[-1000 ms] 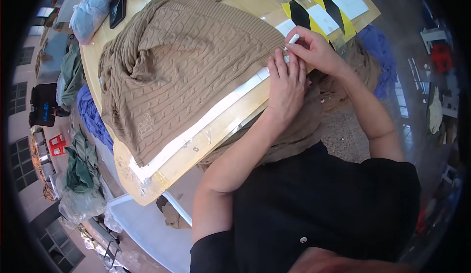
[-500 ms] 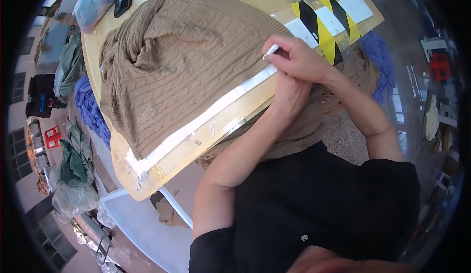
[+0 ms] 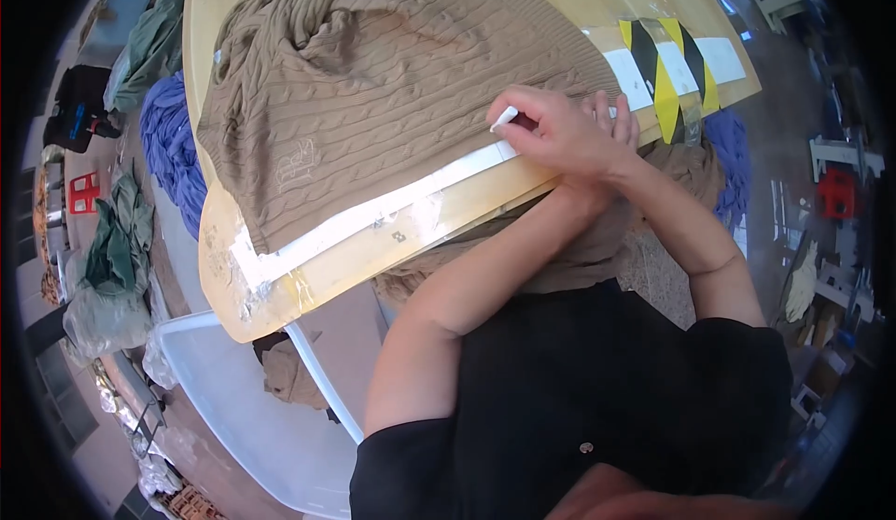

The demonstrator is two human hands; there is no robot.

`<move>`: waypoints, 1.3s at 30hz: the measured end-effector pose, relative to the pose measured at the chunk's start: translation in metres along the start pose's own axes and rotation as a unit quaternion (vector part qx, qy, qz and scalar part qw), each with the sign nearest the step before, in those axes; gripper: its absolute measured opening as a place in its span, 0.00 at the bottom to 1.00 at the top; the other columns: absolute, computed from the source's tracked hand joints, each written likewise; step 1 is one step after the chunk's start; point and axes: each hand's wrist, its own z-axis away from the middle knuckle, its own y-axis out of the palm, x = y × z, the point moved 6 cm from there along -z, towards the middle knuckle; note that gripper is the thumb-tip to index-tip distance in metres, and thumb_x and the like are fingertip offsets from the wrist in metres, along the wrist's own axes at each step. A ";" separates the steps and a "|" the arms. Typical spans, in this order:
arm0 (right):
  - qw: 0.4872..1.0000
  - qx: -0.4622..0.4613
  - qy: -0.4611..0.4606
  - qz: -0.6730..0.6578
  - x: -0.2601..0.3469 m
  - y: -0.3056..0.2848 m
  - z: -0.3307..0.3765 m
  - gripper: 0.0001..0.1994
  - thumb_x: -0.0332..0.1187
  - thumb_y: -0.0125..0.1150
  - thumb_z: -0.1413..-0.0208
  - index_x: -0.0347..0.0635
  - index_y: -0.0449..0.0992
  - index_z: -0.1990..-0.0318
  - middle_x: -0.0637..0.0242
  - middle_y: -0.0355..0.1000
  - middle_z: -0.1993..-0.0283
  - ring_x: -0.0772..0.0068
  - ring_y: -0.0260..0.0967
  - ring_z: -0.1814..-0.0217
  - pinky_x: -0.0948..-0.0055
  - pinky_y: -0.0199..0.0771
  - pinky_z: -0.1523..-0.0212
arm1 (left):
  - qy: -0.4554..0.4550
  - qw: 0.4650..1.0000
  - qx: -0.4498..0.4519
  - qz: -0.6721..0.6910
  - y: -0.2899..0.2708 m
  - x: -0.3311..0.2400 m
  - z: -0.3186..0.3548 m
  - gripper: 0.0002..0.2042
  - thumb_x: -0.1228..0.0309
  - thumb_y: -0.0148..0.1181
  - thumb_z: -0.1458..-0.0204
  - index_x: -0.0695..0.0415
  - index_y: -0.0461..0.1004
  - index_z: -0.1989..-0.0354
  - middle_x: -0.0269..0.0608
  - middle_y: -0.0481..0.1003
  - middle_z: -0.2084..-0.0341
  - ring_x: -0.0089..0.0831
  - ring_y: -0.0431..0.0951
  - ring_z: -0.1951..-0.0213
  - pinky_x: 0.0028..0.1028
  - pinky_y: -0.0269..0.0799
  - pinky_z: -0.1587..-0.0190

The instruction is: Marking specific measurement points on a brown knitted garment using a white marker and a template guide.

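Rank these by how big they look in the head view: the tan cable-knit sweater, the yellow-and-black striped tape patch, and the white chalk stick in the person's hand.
1. Tan cable-knit sweater, by far the largest, covering most of the wooden table.
2. Yellow-and-black striped tape patch.
3. White chalk stick, smallest; only its tip shows beyond the right hand.
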 end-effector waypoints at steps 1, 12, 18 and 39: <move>0.999 0.004 -0.014 0.050 -0.003 0.000 0.000 0.07 0.33 0.55 0.51 0.38 0.70 0.68 0.61 0.68 0.76 0.67 0.66 0.77 0.72 0.65 0.74 | 0.016 0.998 -0.024 0.053 -0.011 0.000 -0.004 0.28 0.59 0.40 0.51 0.64 0.55 0.44 0.56 0.54 0.42 0.62 0.54 0.43 0.58 0.50 0.45; 0.997 0.074 0.002 -0.025 0.028 0.066 -0.023 0.05 0.29 0.54 0.51 0.37 0.69 0.70 0.62 0.67 0.77 0.71 0.65 0.77 0.72 0.65 0.74 | 0.046 0.998 -0.042 0.016 -0.026 0.005 -0.007 0.28 0.57 0.48 0.54 0.66 0.63 0.49 0.60 0.59 0.47 0.64 0.60 0.49 0.58 0.54 0.49; 0.992 0.084 0.035 0.087 0.028 0.078 -0.029 0.06 0.31 0.54 0.51 0.37 0.69 0.70 0.61 0.67 0.77 0.71 0.64 0.77 0.73 0.64 0.74 | 0.036 0.996 -0.086 0.008 -0.033 0.007 -0.007 0.21 0.65 0.41 0.51 0.68 0.66 0.54 0.62 0.62 0.50 0.64 0.62 0.51 0.56 0.56 0.50; 0.979 0.192 -0.055 -0.039 0.079 0.188 -0.071 0.05 0.28 0.53 0.49 0.38 0.70 0.66 0.66 0.67 0.75 0.77 0.63 0.75 0.77 0.63 0.74 | 0.027 0.996 -0.021 -0.087 -0.032 0.002 -0.002 0.25 0.62 0.38 0.49 0.71 0.63 0.49 0.60 0.61 0.48 0.60 0.60 0.47 0.55 0.53 0.47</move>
